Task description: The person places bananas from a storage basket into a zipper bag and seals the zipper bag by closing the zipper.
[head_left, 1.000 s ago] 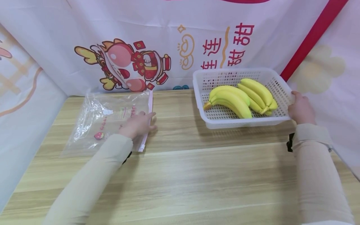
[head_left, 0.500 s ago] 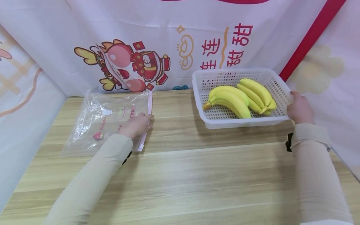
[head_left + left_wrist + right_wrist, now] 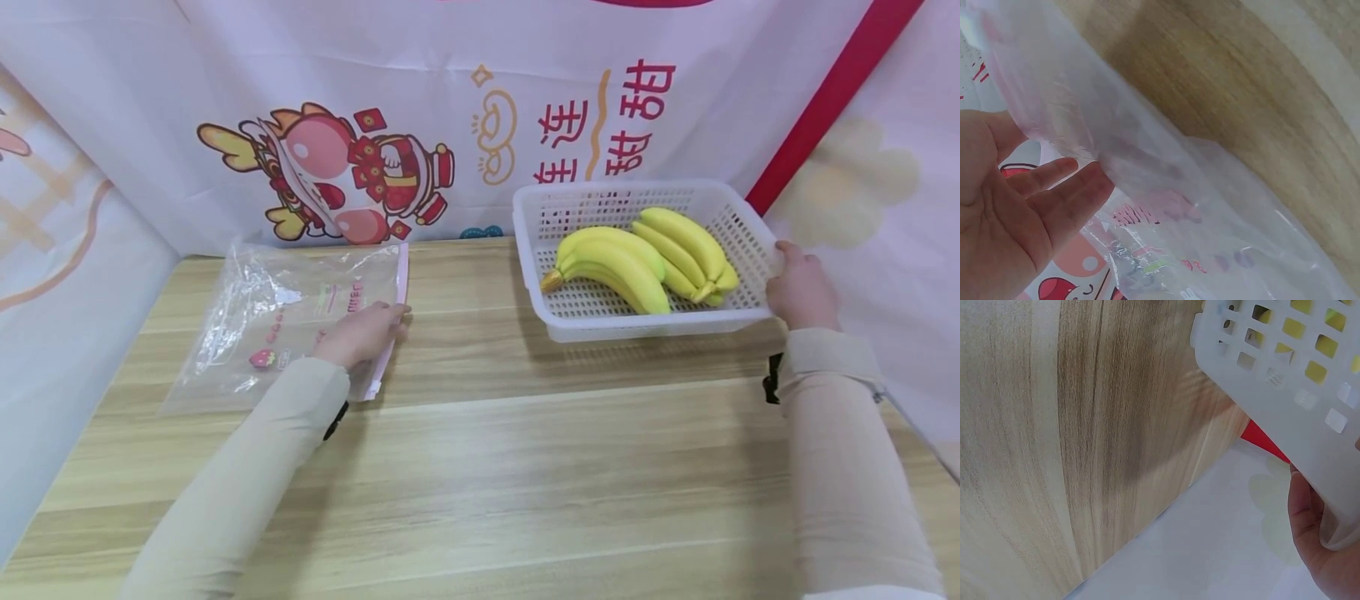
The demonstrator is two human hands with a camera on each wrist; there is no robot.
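Note:
A clear zip bag [image 3: 300, 321] with a pink slider edge and a strawberry print lies flat on the left side of the table. My left hand [image 3: 363, 333] pinches its pink edge; in the left wrist view the edge rises off the wood beside the fingers [image 3: 1072, 194], and part of the hand is hidden behind the film. A white plastic basket [image 3: 637, 327] at the back right holds two bunches of yellow bananas [image 3: 615, 262]. My right hand [image 3: 802, 287] grips the basket's right end by the rim, fingers curled around it in the right wrist view.
The wood-grain table [image 3: 525, 467] runs back to a white printed cloth [image 3: 480, 125] hanging behind the bag and basket. More cloth hangs at the left and right sides. A cable [image 3: 915, 437] trails by the right sleeve.
My left hand's fingers have come in from spread to closed on the bag's pink edge, which has shifted slightly. The right hand and basket have stayed in place.

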